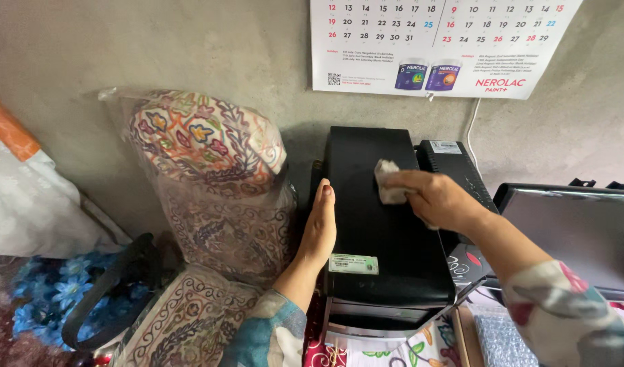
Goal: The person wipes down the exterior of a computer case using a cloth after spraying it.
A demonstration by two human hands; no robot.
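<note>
The right hand [437, 198] has its fingers [401, 182] curled tight around a small white cloth [386, 178]. The cloth is pressed on the flat top of a black box [380, 238]. The left hand [318, 228] is flat, fingers straight and together, against the box's left side. A flowery bag [210, 177] sits just beside it.

Soft, even daylight is recorded across the scene; no source is seen. A dark shadow is cast on the wall [121, 47] behind the black case [386, 231], whose top carries a dull sheen. Pale glare is noted on the monitor [584, 231]. Wide-angle stretching and slight softness are observed at the edges.
</note>
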